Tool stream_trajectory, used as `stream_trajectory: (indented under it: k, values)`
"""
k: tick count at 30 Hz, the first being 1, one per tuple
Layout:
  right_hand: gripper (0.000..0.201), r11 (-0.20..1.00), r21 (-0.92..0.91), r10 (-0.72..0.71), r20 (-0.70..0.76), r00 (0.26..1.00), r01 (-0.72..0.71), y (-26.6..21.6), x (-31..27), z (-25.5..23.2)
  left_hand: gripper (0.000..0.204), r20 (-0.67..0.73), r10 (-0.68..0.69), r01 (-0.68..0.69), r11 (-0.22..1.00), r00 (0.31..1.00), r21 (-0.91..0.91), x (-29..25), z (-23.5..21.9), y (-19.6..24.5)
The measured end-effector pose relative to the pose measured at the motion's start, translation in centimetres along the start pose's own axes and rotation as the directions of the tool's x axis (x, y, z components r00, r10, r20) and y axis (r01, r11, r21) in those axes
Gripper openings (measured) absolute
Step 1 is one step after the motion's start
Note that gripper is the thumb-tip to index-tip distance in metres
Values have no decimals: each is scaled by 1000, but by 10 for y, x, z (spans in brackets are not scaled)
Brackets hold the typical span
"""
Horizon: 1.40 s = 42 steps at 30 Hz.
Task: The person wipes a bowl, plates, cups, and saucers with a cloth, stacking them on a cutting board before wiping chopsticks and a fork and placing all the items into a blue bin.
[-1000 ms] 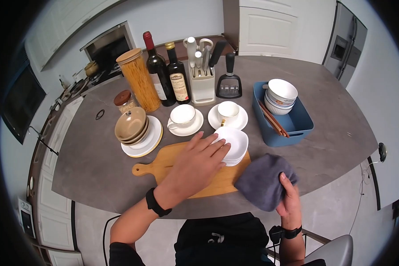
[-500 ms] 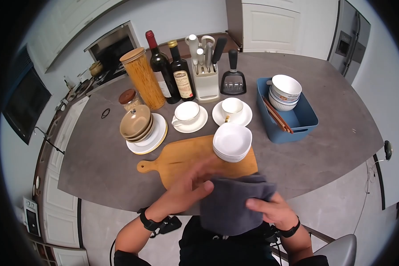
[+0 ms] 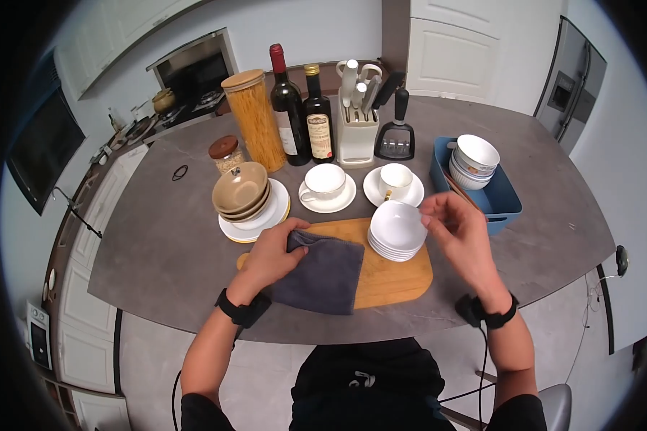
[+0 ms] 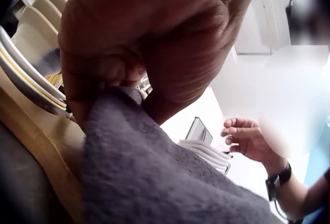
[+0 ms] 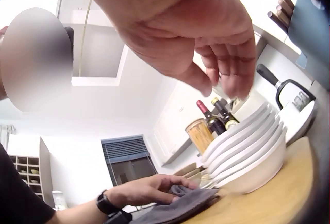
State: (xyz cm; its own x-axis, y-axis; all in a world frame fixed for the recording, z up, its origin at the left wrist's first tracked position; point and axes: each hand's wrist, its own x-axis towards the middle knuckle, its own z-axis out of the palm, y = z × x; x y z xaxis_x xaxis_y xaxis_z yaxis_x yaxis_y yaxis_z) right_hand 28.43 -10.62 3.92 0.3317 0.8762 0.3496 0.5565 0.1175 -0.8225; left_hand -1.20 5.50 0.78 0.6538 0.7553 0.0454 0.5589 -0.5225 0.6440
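Observation:
My left hand (image 3: 269,257) pinches the top edge of a dark grey cloth (image 3: 320,276), which hangs over the left part of a wooden cutting board (image 3: 392,284). In the left wrist view, the cloth (image 4: 149,167) bunches between thumb and fingers. A stack of small white square dishes (image 3: 398,230) sits on the board's right part. My right hand (image 3: 460,241) hovers just right of the stack, its fingers loosely bent and holding nothing. The right wrist view has that hand (image 5: 191,43) above the rims of the dishes (image 5: 252,157).
Behind the board stand two white cups (image 3: 325,179) on saucers. Brown bowls (image 3: 240,188) on white plates are at the left, and a blue bin (image 3: 507,205) with bowls and chopsticks at the right. Bottles (image 3: 289,118), a pasta jar (image 3: 255,122) and a knife block (image 3: 357,136) line the back.
The cloth has passed from my right hand to my left and moved left onto the board. My right hand, now without it, has risen to beside the white dishes.

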Motion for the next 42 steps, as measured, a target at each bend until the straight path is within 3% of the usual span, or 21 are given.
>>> stream_trajectory:
  k: [1, 3, 4, 6, 7, 8, 9, 10, 11, 13, 14, 16, 22, 26, 28, 32, 34, 36, 40, 42]
  values:
    - [31, 1000, -6, 1, -2, 1000, -1, 2, 5, 0, 42, 1, 4, -4, 1000, 1000, -5, 1, 3, -1]
    - [80, 908, -338, -190, 191, 963, 247, 5, 13, 2, 45, -220, 317, -253, 928, 923, 275, 4, 15, 3]
    - [80, 907, -342, -190, 193, 963, 247, 7, 18, 5, 45, -222, 317, -254, 929, 922, 270, 4, 17, 9]
    - [123, 756, -499, -199, 442, 875, 424, 14, 29, 15, 45, -181, 341, -303, 930, 922, 207, 7, 18, 26]
    - [138, 758, -482, -168, 507, 845, 440, 19, 38, 20, 45, -181, 342, -305, 931, 922, 203, 12, 22, 30]
    - [138, 756, -485, -166, 508, 845, 440, 18, 43, 21, 46, -118, 275, -272, 961, 954, 48, 18, 24, 34]
    - [133, 785, -497, -33, 563, 826, 370, 12, 49, 25, 48, -47, 218, -221, 970, 975, -104, 23, 27, 37]
    - [129, 805, -513, 97, 609, 787, 298, 6, 54, 29, 48, -52, 219, -223, 969, 974, -104, 28, 30, 41]
    - [129, 803, -513, 94, 610, 787, 303, 1, 58, 32, 50, -4, 196, -194, 967, 981, -168, 33, 33, 43]
    - [123, 707, -649, 274, 616, 739, 279, -6, 64, 39, 52, 45, 176, -162, 960, 983, -227, 42, 37, 42]
    - [123, 708, -650, 274, 614, 740, 277, -7, 64, 42, 54, 42, 182, -167, 959, 982, -230, 47, 39, 41]
    - [104, 698, -660, 272, 604, 749, 278, -5, 64, 45, 55, 46, 200, -184, 954, 979, -235, 52, 42, 42]
    - [106, 651, -727, 371, 556, 744, 219, -19, 62, 48, 53, 50, 147, -119, 924, 988, -363, 64, 39, 35]
    - [110, 664, -727, 349, 507, 788, 174, -20, 52, 43, 49, 9, 157, -135, 877, 988, -460, 63, 32, 26]
    - [107, 682, -715, 323, 481, 815, 152, -37, 48, 28, 48, -7, 167, -149, 858, 986, -492, 66, 28, 19]
    - [107, 802, -582, 94, 342, 935, 133, -80, 45, -32, 47, -42, 132, -133, 821, 990, -555, 62, 23, 16]
    - [110, 794, -608, 170, 206, 964, -10, -103, 48, -64, 45, -88, 142, -167, 794, 986, -584, 62, 22, 12]
    - [115, 742, -657, 247, 86, 965, -132, -97, 59, -89, 44, -87, 140, -164, 783, 986, -601, 63, 23, 7]
    - [120, 714, -657, 314, -8, 949, -241, -19, 78, -124, 45, -77, 122, -143, 774, 990, -617, 61, 20, -3]
    - [121, 642, -709, 344, -75, 936, -292, 12, 82, -131, 45, -93, 123, -154, 769, 988, -621, 60, 17, -7]
